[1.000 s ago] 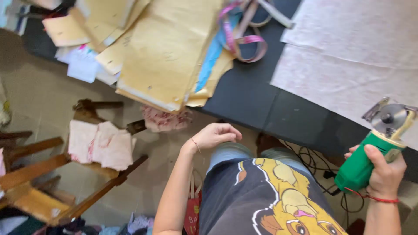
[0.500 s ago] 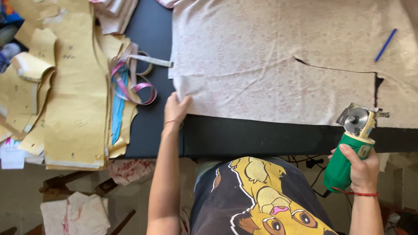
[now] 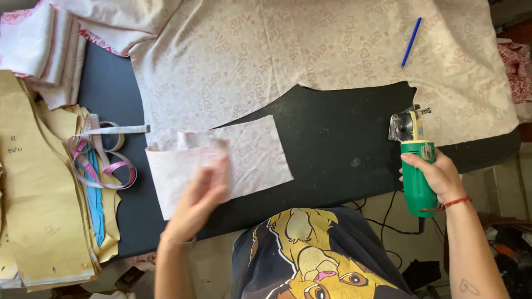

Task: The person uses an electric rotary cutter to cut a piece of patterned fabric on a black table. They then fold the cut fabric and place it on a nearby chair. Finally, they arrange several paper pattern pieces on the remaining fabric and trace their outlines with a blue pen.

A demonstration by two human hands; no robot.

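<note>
My left hand (image 3: 198, 199) lies on a cut piece of pale printed fabric (image 3: 244, 160), lifting or folding its left part; the motion is blurred. The piece sits apart from the large sheet of the same fabric (image 3: 310, 50), which covers the far half of the black table (image 3: 338, 144) and shows a curved cut-out edge. At the table's near right edge my right hand (image 3: 438, 174) grips the green handle of an electric rotary cutter (image 3: 413, 160), whose round blade rests on the table at the fabric's edge.
A blue pen (image 3: 411, 34) lies on the fabric at the far right. Measuring tapes (image 3: 102, 155) are coiled at the left beside stacked tan paper patterns (image 3: 39, 188). Folded fabric (image 3: 39, 50) is piled far left. The cutter's cable (image 3: 388, 216) hangs below the table.
My view has swung from the floor and patterns up to the table. My left hand went from the table's edge onto the cut fabric piece. The cutter now rests on the table.
</note>
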